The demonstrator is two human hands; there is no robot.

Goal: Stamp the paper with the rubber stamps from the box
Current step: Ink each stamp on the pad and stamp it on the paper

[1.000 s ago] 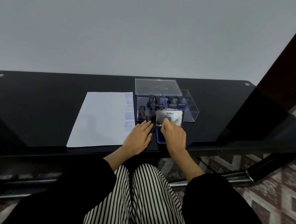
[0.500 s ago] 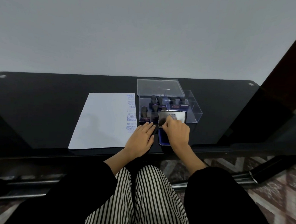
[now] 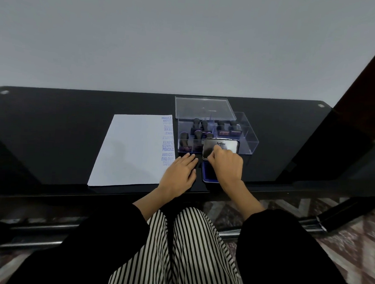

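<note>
Paper (image 3: 134, 152) is flanked at its near right corner by the straight fingers (image 3: 189, 158) of the left hand (image 3: 179, 174), which is laid palm down on the desk (image 3: 52, 134). The fingers (image 3: 214, 153) of the right hand (image 3: 226, 165) are curled on the lower left of the raised ink pad lid (image 3: 225, 145); their tips are hidden by the knuckles. Most of the blue ink pad (image 3: 208, 175) is covered by that hand. Behind the lid, rubber stamps (image 3: 197, 124) are stood in the clear box (image 3: 249, 140), partly blocked from view. A clear cover (image 3: 203, 108) is seen at the box's far left. Blue imprints are stacked down the paper's right margin, several too smeared to be read. The black desk is backed by a plain grey wall (image 3: 187, 44); patterned floor (image 3: 351, 237) is seen at the right. Both arms are reached forward from black sleeves (image 3: 285, 244).
</note>
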